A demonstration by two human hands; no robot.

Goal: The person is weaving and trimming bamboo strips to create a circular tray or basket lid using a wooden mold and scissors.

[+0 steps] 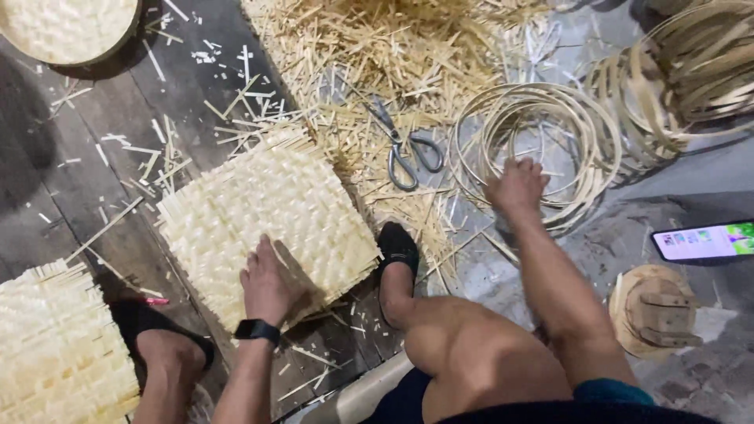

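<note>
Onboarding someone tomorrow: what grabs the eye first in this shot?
The pale square woven bamboo mat at centre-left, with the left hand pressed flat on it. To its right, the right hand reaches into a pile of thin bamboo hoops. Between them, grey metal scissors lie on a heap of bamboo offcuts.

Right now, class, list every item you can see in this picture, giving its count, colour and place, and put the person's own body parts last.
woven mat: one, pale yellow, centre floor, under the left hand
second woven mat: one, pale yellow, bottom left
round woven piece: one, pale, top left
scissors: one pair, grey metal, on the floor
bamboo offcuts: heap, straw-coloured, top centre
bamboo hoops: loose stack, tan, under the right hand
more hoops: pile, tan, top right
phone: one, lit screen, right edge
wooden block: one, brown, lower right
left hand: flat on mat, black wristband
right hand: on hoops
</note>
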